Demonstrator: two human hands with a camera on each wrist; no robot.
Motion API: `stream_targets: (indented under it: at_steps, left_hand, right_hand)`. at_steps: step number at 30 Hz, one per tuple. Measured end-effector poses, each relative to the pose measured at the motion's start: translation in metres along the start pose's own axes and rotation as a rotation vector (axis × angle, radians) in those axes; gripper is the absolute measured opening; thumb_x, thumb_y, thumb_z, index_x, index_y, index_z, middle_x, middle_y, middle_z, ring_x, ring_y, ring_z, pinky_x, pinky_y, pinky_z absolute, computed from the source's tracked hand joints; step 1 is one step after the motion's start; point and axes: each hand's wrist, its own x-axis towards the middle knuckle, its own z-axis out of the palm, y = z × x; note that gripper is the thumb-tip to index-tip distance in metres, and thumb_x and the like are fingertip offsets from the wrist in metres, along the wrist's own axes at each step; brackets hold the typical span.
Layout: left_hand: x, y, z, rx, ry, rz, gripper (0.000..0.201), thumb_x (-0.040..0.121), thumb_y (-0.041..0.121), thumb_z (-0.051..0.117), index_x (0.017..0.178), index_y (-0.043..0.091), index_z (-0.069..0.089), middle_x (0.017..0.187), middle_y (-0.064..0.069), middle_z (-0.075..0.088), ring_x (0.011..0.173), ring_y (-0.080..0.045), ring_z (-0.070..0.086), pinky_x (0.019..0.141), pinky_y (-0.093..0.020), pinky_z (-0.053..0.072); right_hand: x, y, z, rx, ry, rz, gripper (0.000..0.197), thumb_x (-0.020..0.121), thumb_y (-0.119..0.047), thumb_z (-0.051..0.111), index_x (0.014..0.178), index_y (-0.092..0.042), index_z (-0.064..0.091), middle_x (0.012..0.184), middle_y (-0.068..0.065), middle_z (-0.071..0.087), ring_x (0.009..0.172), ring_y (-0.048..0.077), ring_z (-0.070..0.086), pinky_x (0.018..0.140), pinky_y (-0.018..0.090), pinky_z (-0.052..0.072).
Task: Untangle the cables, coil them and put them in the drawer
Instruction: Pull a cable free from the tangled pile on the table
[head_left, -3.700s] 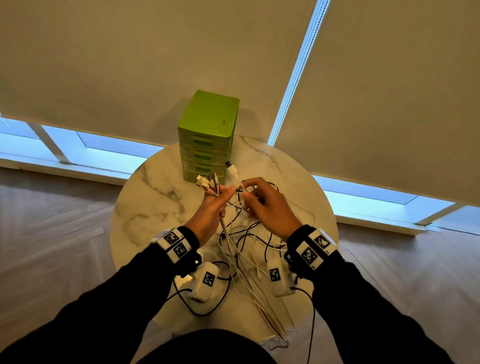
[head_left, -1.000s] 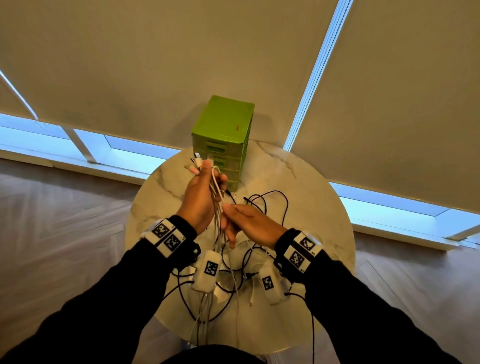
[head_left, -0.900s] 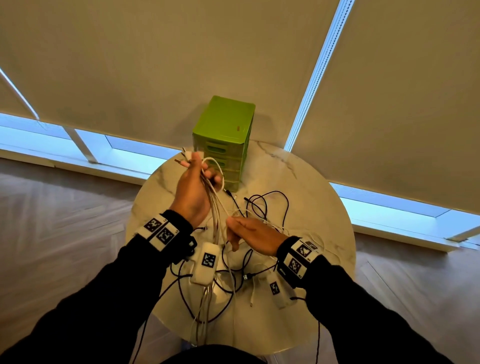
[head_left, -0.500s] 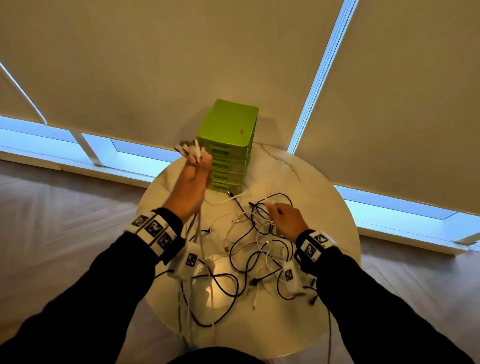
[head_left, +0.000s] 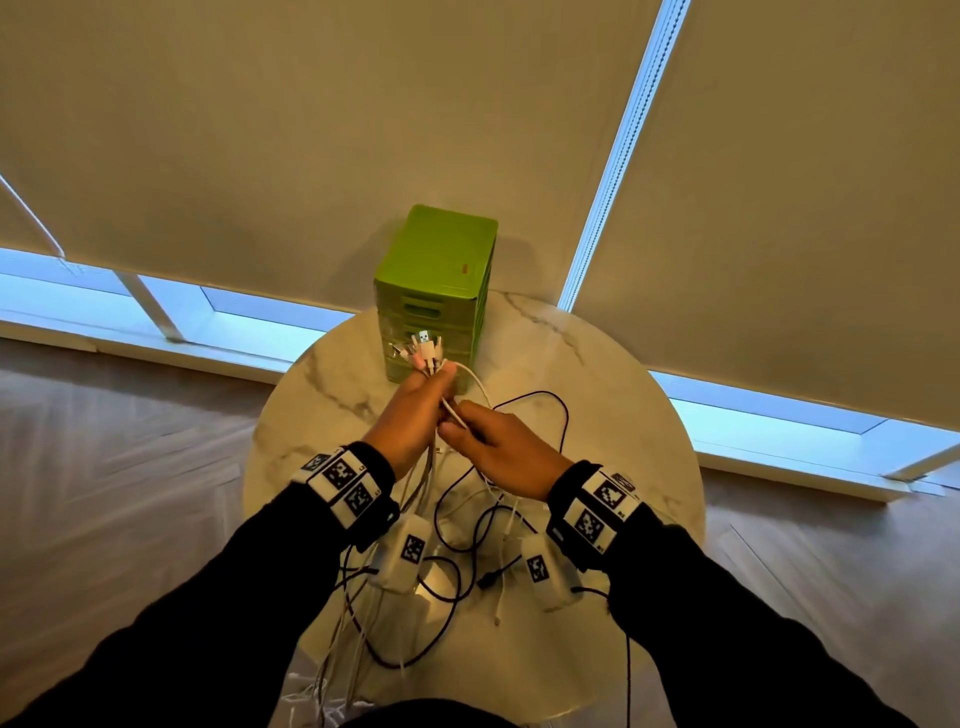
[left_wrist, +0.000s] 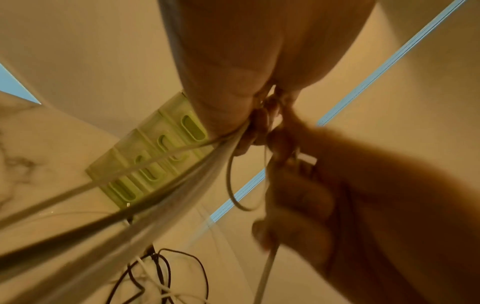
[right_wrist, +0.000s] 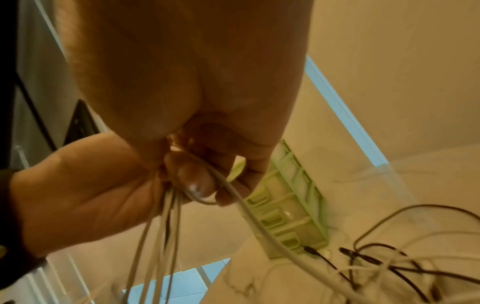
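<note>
Both hands (head_left: 457, 431) grip white cables (head_left: 423, 358) above the table (head_left: 623, 415).

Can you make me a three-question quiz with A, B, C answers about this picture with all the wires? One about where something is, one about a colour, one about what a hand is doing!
1. Where is the drawer box?
A. at the far edge of the table
B. on the floor
C. in the person's lap

2. What colour is the drawer box?
A. red
B. green
C. blue

3. What is the left hand doing?
A. lying flat on the table
B. opening a drawer
C. gripping a bunch of white cables

Answers: 1 A, it stands on the marble top by the window. 2 B, it is bright green. 3 C, plug ends stick out above its fingers.
</note>
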Motion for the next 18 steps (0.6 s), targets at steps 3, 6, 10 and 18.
stream_targets:
  at_steps: [3, 6, 10, 18]
  left_hand:
    - [0.004, 0.011, -0.007, 0.029, 0.093, 0.062, 0.039, 0.107, 0.037, 0.041, 0.133, 0.008, 0.048, 0.08, 0.008, 0.05, 0.072, -0.005, 0.049, 0.066, -0.023, 0.043]
    - [0.009, 0.026, -0.022, 0.01, 0.162, 0.137, 0.038, 0.106, 0.04, 0.042, 0.13, 0.012, 0.047, 0.079, 0.009, 0.047, 0.072, -0.007, 0.046, 0.069, -0.026, 0.04]
    - [0.01, 0.052, -0.041, -0.05, 0.249, 0.229, 0.011, 0.109, 0.029, 0.04, 0.102, 0.03, 0.048, 0.076, 0.006, 0.043, 0.066, -0.002, 0.044, 0.059, -0.013, 0.041]
    - [0.004, 0.04, -0.043, 0.156, 0.323, 0.198, 0.046, 0.105, 0.047, 0.04, 0.136, 0.012, 0.042, 0.137, -0.016, 0.056, 0.127, -0.03, 0.053, 0.11, -0.04, 0.04]
  right_hand:
    - [-0.004, 0.03, 0.0, -0.176, -0.183, 0.141, 0.038, 0.106, -0.042, 0.038, 0.089, -0.013, 0.055, 0.082, 0.003, 0.066, 0.076, 0.018, 0.059, 0.081, 0.036, 0.047]
    - [-0.016, 0.077, 0.005, -0.336, -0.366, 0.279, 0.042, 0.108, -0.04, 0.033, 0.095, -0.011, 0.06, 0.098, 0.01, 0.069, 0.092, 0.026, 0.063, 0.088, 0.037, 0.045]
    - [-0.032, 0.108, -0.003, -0.339, -0.237, 0.399, 0.039, 0.103, -0.055, 0.027, 0.09, -0.03, 0.053, 0.102, 0.006, 0.065, 0.098, 0.029, 0.061, 0.089, 0.039, 0.046]
    - [-0.007, 0.083, -0.049, -0.523, 0.19, 0.373, 0.062, 0.101, -0.064, 0.025, 0.072, -0.028, 0.067, 0.072, -0.016, 0.072, 0.084, 0.006, 0.068, 0.091, 0.034, 0.041]
